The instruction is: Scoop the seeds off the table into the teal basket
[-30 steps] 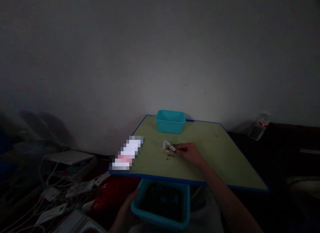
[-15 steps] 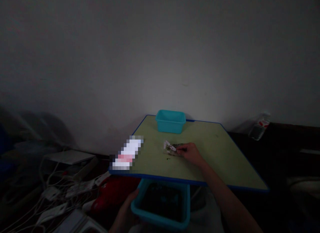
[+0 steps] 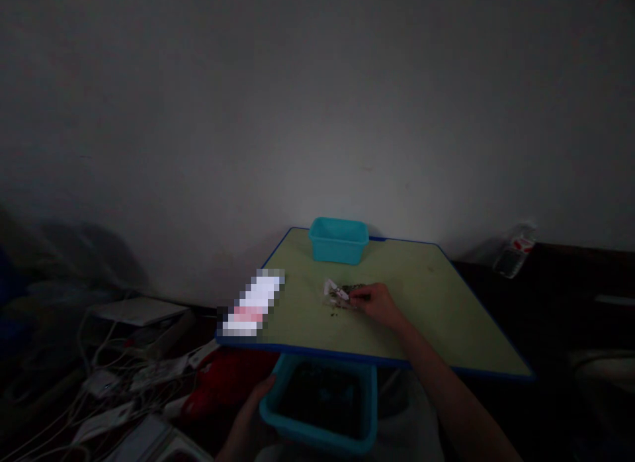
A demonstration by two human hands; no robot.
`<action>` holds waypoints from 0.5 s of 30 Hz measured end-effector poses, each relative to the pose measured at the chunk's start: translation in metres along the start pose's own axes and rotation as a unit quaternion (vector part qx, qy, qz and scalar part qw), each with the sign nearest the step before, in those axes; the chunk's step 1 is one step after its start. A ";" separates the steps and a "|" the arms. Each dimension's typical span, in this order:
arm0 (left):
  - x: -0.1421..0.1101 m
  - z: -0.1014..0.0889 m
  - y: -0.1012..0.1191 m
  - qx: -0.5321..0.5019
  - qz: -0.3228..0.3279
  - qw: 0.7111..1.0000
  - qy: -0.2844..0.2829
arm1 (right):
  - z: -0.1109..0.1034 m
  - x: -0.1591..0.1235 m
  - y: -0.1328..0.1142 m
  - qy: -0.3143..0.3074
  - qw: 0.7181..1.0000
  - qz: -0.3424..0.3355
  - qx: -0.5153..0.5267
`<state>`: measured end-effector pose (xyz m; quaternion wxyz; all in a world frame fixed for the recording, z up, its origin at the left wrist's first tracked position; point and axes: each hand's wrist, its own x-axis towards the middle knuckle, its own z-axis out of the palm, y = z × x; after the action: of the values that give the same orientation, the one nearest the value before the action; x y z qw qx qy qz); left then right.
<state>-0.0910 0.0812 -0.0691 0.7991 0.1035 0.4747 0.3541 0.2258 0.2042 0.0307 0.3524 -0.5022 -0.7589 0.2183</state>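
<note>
My left hand grips the left side of a turquoise plastic basin, held below the table's near edge. Dark contents fill its inside, too dim to make out. Over the table, my right hand is closed in a pinch on a small, thin white-pink piece, whose kind I cannot tell. Under and around the fingers is a small clear plastic bag or sheet with dark bits scattered on and beside it. The right fingertips partly hide the pile.
A second turquoise basin stands at the back of the pale green table with a blue rim. A lit, pixelated screen lies at the left edge. Cables and a red cloth are at lower left; a clear package leans at right.
A few dark bits near my right fingertips lie slightly differently, and the white-pink piece has shifted a little. My left hand and the basin stay in place.
</note>
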 end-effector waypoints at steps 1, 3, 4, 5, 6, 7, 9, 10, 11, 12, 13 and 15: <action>0.001 0.000 0.000 0.008 -0.004 1.000 0.010 | 0.000 0.000 0.000 0.001 1.000 0.002 0.001; 0.003 -0.001 0.000 0.018 -0.003 1.000 0.020 | 0.000 0.000 0.000 0.006 1.000 0.011 0.007; 0.004 -0.001 0.000 0.020 -0.002 1.000 0.021 | 0.000 0.000 0.000 0.011 1.000 0.017 0.010; 0.005 -0.001 0.000 0.022 0.001 1.000 0.019 | 0.000 0.000 0.000 0.017 1.000 0.023 0.011; 0.006 -0.001 0.000 0.023 0.004 1.000 0.017 | 0.000 0.000 0.000 0.023 0.999 0.027 0.011; 0.006 -0.001 0.000 0.027 0.005 1.000 0.016 | 0.000 0.000 0.000 0.028 0.999 0.029 0.009; 0.007 0.000 0.000 0.035 0.004 0.999 0.020 | 0.000 0.000 -0.001 0.028 0.999 0.025 0.000; 0.007 0.000 0.000 0.035 0.004 0.999 0.027 | 0.000 0.000 -0.002 0.024 1.000 0.019 -0.004; 0.007 0.001 0.000 0.035 0.003 0.999 0.036 | 0.000 -0.001 -0.003 0.019 1.000 0.011 -0.008; 0.006 0.001 0.000 0.033 0.002 0.999 0.042 | -0.001 -0.001 -0.004 0.013 1.000 0.003 -0.010; 0.006 0.002 0.000 0.030 0.004 0.999 0.044 | -0.001 -0.001 -0.005 0.007 1.000 -0.003 -0.011; 0.006 0.002 0.000 0.026 0.007 0.999 0.045 | -0.001 -0.001 -0.006 -0.001 1.000 -0.012 -0.011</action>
<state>-0.0872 0.0853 -0.0723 0.7716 0.1117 0.5184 0.3512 0.2236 0.2005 0.0353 0.3492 -0.4966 -0.7674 0.2063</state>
